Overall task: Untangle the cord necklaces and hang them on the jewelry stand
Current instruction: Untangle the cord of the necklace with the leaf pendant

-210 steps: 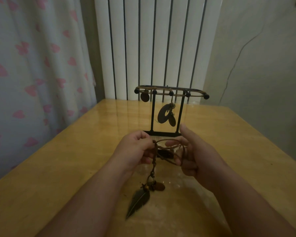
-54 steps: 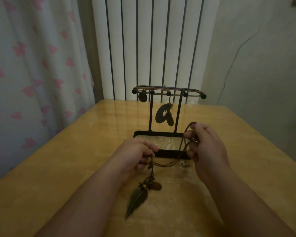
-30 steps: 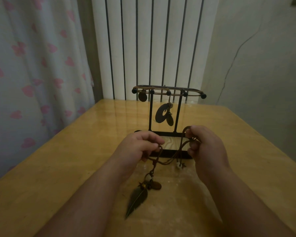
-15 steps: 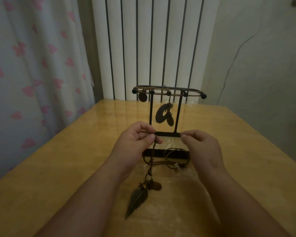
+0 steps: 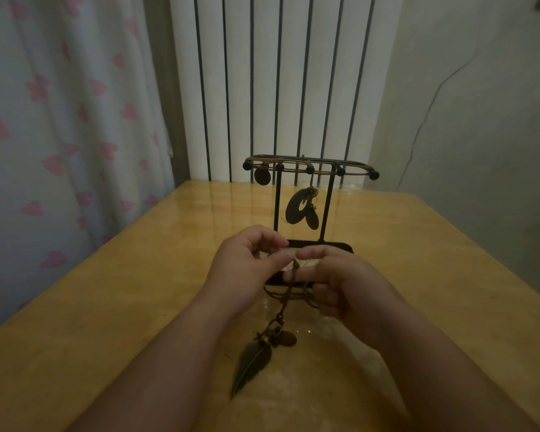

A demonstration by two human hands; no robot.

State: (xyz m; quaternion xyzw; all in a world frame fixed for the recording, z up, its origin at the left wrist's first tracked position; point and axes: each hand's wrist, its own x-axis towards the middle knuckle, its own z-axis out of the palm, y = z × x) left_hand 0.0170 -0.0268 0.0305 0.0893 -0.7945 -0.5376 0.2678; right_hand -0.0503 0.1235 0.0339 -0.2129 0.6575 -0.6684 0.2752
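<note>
A glossy wooden table [image 5: 106, 338] carries the black jewelry stand [image 5: 337, 245], with dark pendants [image 5: 293, 210] hanging from its top rail. Just before its base the left grip [image 5: 247, 269] and right grip [image 5: 349, 285] meet, each pinching the cord necklace [image 5: 283, 307] in its fingertips. The necklace's feather pendant [image 5: 251, 366] lies on the table.

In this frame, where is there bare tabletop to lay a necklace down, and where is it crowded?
Bare table lies left of the left hand, toward the curtain, and right of the right hand and jewelry stand. Crowded: the middle, where both hands pinch the cord necklace before the stand's base, its feather pendant lying between the forearms.
</note>
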